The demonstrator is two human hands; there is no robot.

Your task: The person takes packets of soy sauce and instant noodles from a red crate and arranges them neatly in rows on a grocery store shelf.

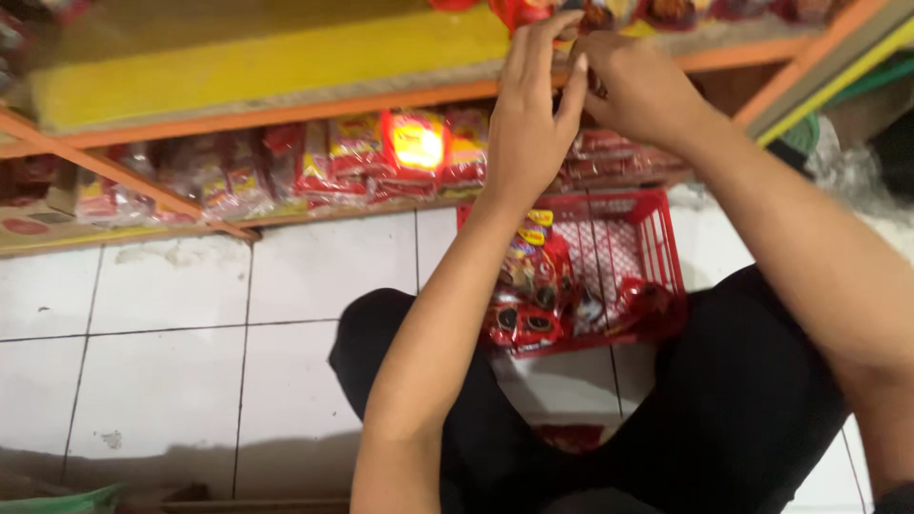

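1. Left hand (529, 114) and right hand (636, 84) meet at the front edge of the upper yellow-topped, orange-edged wooden shelf (286, 62); fingers of both close together on a small dark-red snack packet (595, 84), mostly hidden between them; exact pinch cannot be told.
2. More red packets (666, 11) sit along that shelf's back edge near its right end; the left stretch of the shelf is bare yellow.
3. Lower shelf (114, 233): a row of red and yellow foil snack packets (400, 152) fills it.
4. Red plastic lattice basket (657, 238) rests on the white tiled floor (171, 314) between the black-trousered knees; red packets with dark rounds (528, 286) lie at its left and near edges; right half shows bare lattice.
5. Judgement: stocking partway; basket not yet emptied.
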